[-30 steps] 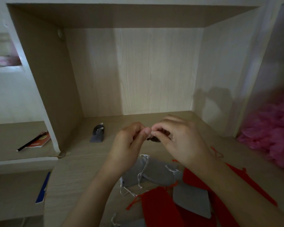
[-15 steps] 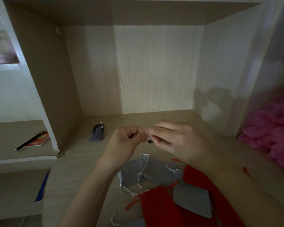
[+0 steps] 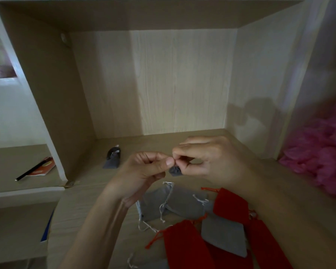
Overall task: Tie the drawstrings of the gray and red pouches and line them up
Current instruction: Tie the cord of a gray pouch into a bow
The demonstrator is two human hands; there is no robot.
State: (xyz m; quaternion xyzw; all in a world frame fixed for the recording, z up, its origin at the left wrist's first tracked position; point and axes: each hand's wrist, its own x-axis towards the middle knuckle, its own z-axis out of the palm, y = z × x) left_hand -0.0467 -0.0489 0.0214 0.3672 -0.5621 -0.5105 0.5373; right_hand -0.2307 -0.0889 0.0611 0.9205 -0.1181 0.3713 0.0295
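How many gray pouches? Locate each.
6 gray pouches: one tied at back, one in fingers, two below the left hand, one among red pouches, one at bottom edge; more may hide.

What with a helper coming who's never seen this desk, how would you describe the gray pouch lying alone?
Look into the wooden alcove. On its floor near the left wall lies a small dark gray pouch. Unlike the flat gray pouches and red pouches heaped nearer the person, its neck is gathered shut.

I hold a dark gray pouch (image 3: 175, 170). Before me: pale gray pouches (image 3: 157, 202), white strings (image 3: 169, 193); red pouches (image 3: 184, 245); beige wood-grain shelf (image 3: 182, 84); pink fluff (image 3: 322, 152).
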